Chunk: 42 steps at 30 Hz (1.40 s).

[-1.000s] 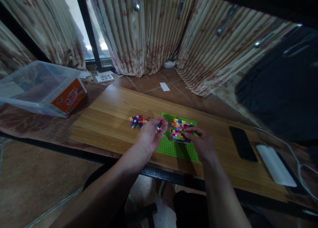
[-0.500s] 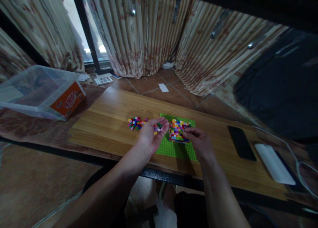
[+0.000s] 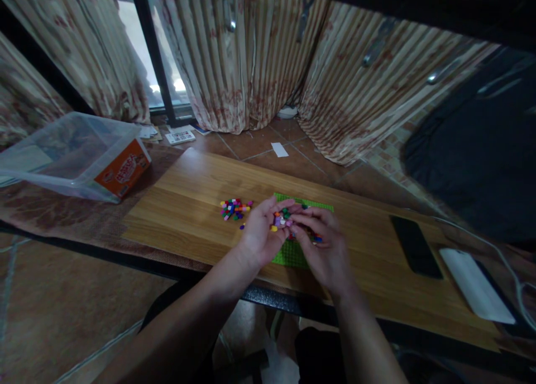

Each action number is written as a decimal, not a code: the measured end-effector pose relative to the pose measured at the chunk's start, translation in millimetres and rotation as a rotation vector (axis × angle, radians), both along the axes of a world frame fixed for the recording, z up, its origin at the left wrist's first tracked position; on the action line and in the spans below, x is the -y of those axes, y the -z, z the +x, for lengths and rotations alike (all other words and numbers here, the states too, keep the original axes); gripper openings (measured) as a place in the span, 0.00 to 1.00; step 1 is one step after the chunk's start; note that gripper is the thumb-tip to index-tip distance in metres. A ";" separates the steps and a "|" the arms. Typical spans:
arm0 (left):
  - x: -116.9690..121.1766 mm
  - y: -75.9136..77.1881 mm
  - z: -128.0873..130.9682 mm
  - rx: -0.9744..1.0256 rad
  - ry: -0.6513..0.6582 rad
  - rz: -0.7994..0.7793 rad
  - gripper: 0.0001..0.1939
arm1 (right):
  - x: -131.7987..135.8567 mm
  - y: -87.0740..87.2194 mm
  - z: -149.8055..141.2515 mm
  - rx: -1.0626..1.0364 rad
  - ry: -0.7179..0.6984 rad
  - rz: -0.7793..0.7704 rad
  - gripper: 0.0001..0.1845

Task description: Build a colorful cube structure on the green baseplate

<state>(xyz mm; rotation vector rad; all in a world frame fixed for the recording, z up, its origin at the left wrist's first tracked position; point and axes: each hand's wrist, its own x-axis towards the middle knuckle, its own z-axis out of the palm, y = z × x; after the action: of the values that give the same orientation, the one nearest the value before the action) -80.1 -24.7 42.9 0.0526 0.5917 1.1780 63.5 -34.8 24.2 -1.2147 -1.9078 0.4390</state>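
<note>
My left hand (image 3: 259, 233) is turned palm up and cupped around several small toy bricks (image 3: 281, 219) in green, orange, purple, white and yellow. Over that palm, my right hand (image 3: 324, 241) brings thumb and forefinger together at a pink toy brick (image 3: 289, 223). Beneath both hands lies a green studded baseplate (image 3: 291, 255). The multicoloured brick block on it is mostly covered by my hands; only bits of its edge (image 3: 317, 239) show. Left of my left hand, a loose pile of coloured toy bricks (image 3: 234, 208) rests on the wooden board.
The wooden board (image 3: 180, 205) spans the table. A clear plastic bin (image 3: 75, 174) with an orange label stands at the left. To the right lie a black phone (image 3: 414, 245) and a white slab-like object (image 3: 475, 283), with a white cable (image 3: 494, 250) beyond.
My right hand has moved left from the brick block to the bricks in my left palm. The block, visible before, is now mostly hidden. The whole view has shifted slightly.
</note>
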 end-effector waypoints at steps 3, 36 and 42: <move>-0.1 0.2 0.3 0.006 0.013 0.018 0.17 | -2.2 2.4 0.5 0.052 -0.003 0.023 0.09; -0.5 -2.2 2.7 -0.025 -0.055 -0.056 0.14 | -3.4 5.5 7.8 -0.085 -0.113 -0.056 0.09; -0.3 -3.3 3.5 -0.036 -0.047 -0.064 0.14 | -2.7 4.7 5.5 -0.025 -0.082 -0.070 0.10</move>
<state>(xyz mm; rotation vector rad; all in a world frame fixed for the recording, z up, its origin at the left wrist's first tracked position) -76.6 -24.4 46.3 0.0054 0.6648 1.2050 69.0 -32.1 19.5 -1.1731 -1.9407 0.5660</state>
